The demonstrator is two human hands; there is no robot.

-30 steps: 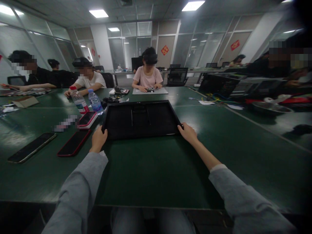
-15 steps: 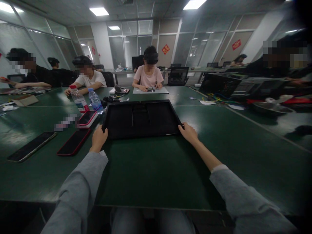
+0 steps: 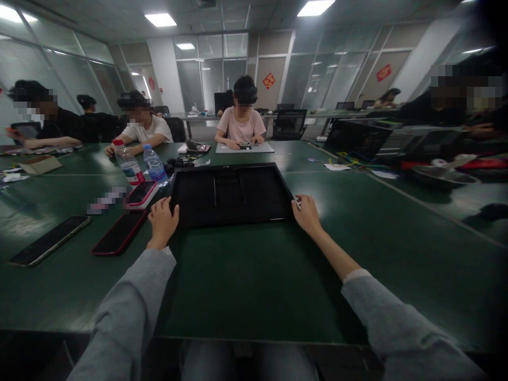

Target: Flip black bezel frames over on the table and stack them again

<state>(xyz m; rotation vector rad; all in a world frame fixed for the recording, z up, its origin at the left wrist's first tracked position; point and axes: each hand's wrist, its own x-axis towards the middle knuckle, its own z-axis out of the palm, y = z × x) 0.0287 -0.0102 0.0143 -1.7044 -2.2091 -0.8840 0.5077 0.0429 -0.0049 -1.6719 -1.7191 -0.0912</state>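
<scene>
On the green table in front of me rests a flat, black, tray-like case (image 3: pixel 198 203) with a raised rim and a thin bracket shape in its middle; I cannot tell its exact kind. My left hand (image 3: pixel 163 219) is at its near left corner, fingers apart and thumb by the rim. At the near right corner is my right hand (image 3: pixel 307 212), its fingers loosened and spread beside the edge. Neither hand grips the case, though fingertips may still touch it. Beside my left hand lies a red-edged phone (image 3: pixel 119 233).
Another phone (image 3: pixel 51 241) lies further left. A pink-edged device (image 3: pixel 143 194) and two plastic bottles (image 3: pixel 129 168) stand left of the case. Across the table (image 3: pixel 254 286) a person in pink (image 3: pixel 242 124) works on a grey mat. A metal pan (image 3: pixel 444 177) is at the right.
Both hands have let go of the case's side edges, and their fingers have lifted and spread. The case stays where it was.
</scene>
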